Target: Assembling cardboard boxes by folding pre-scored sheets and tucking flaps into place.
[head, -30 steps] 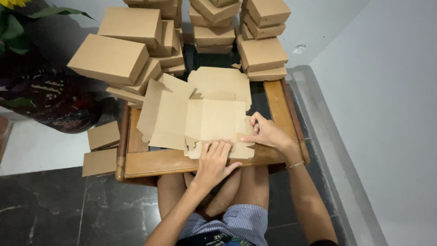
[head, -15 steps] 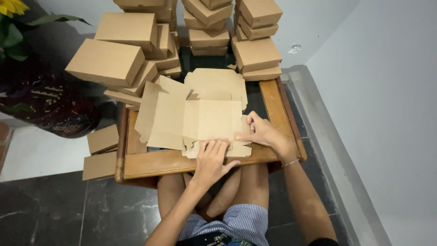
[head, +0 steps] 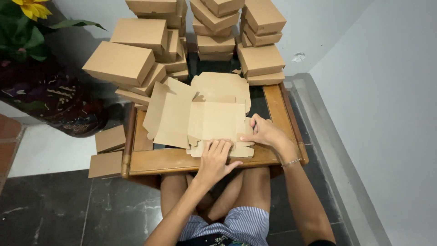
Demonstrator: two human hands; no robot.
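Two bare hands work at the near edge of a flat, unfolded cardboard box blank (head: 207,119) lying on a low wooden table (head: 154,160); the left hand (head: 214,159) lies palm down, fingers together and stretched forward, pressing the blank's front flaps and gripping nothing; the right hand (head: 265,133) rests at the blank's right edge, fingers curled with the fingertips on the side flap, though whether it pinches the flap I cannot tell; a thin bracelet (head: 291,162) circles that wrist. Matte brown card, creased into panels with notched tabs, makes up the blank; folded boxes (head: 136,54) of the same card stand stacked behind and left of it, in leaning piles; two flat pieces (head: 108,150) lie left of the table on the dark marbled floor; a sunflower in a dark patterned pot (head: 50,100) stands at far left. Against half a second ago both hands sit in nearly the same place, the blank unmoved.
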